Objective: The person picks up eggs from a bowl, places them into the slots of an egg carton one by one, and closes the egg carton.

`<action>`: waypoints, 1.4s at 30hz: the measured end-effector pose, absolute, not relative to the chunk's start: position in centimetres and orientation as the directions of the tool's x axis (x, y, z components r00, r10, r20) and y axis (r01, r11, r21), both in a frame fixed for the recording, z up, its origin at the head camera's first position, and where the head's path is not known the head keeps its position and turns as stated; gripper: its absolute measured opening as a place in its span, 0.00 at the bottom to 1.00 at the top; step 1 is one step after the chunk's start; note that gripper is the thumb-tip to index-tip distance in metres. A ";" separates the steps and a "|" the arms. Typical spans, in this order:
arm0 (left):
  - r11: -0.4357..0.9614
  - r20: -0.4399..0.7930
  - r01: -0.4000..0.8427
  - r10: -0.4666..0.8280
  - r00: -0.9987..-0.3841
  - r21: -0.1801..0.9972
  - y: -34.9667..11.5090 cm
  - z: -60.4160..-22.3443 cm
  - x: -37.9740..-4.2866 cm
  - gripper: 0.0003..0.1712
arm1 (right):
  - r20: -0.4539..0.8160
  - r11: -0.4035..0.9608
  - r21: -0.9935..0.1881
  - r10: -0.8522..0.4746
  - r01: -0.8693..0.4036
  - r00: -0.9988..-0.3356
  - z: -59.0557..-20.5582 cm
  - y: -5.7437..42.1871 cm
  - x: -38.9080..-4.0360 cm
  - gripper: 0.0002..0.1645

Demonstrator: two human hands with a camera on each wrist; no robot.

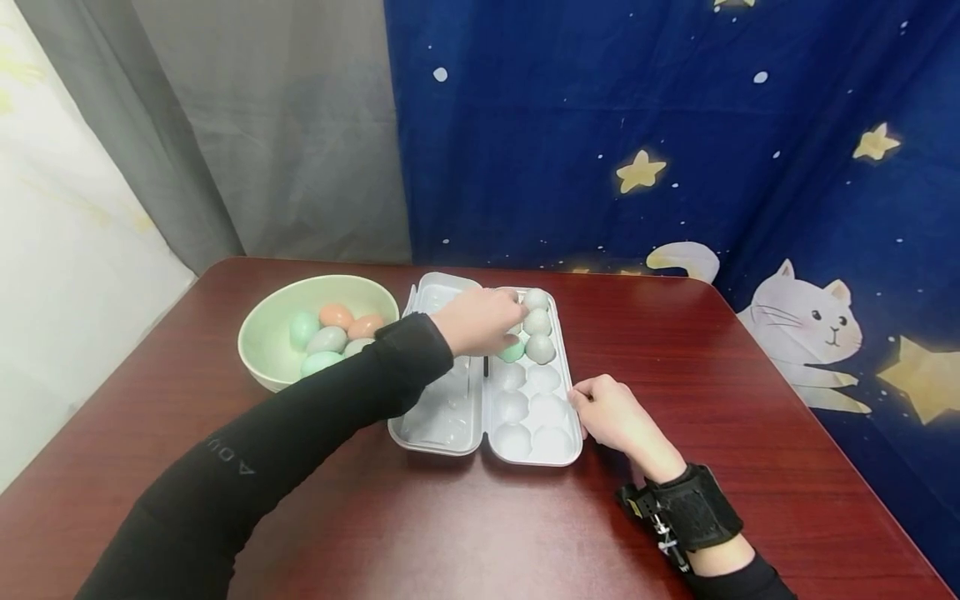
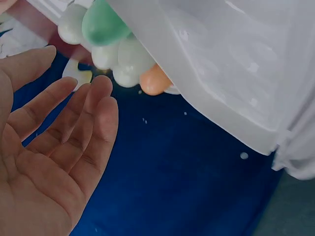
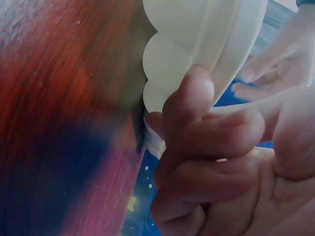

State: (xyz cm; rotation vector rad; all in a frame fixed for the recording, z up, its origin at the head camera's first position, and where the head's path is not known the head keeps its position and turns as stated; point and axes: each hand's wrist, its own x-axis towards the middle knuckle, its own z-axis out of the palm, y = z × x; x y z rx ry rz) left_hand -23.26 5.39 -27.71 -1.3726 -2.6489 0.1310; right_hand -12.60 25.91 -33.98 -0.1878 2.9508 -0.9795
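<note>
A white egg carton lies open on the table, its lid folded to the left. Over the far half of its cups hovers my left hand, palm bare and fingers loosely spread in the left wrist view. Below those fingers a green egg sits beside a grey egg. More pale eggs fill the far cups, and an orange egg shows there in the left wrist view. My right hand grips the carton's right edge, fingers curled by the rim in the right wrist view.
Left of the carton stands a pale green bowl holding several orange, green and grey eggs; my left sleeve passes in front of it. The reddish-brown table ends against a grey and blue curtain.
</note>
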 end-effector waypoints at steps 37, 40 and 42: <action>0.823 0.251 0.509 0.453 -0.856 0.251 -15.2 -29.2 -19.1 0.08 | 0.014 0.788 -0.604 -0.133 -0.115 -0.991 -33.8 25.9 -12.4 0.22; 0.839 0.205 0.480 0.439 -0.875 0.256 -15.6 -29.7 -19.0 0.06 | 0.018 0.788 -0.604 -0.138 -0.121 -0.990 -33.9 25.8 -12.4 0.22; 0.847 0.180 0.465 0.431 -0.885 0.259 -15.7 -29.8 -19.1 0.05 | 0.020 0.787 -0.604 -0.137 -0.121 -0.990 -33.9 25.8 -12.5 0.22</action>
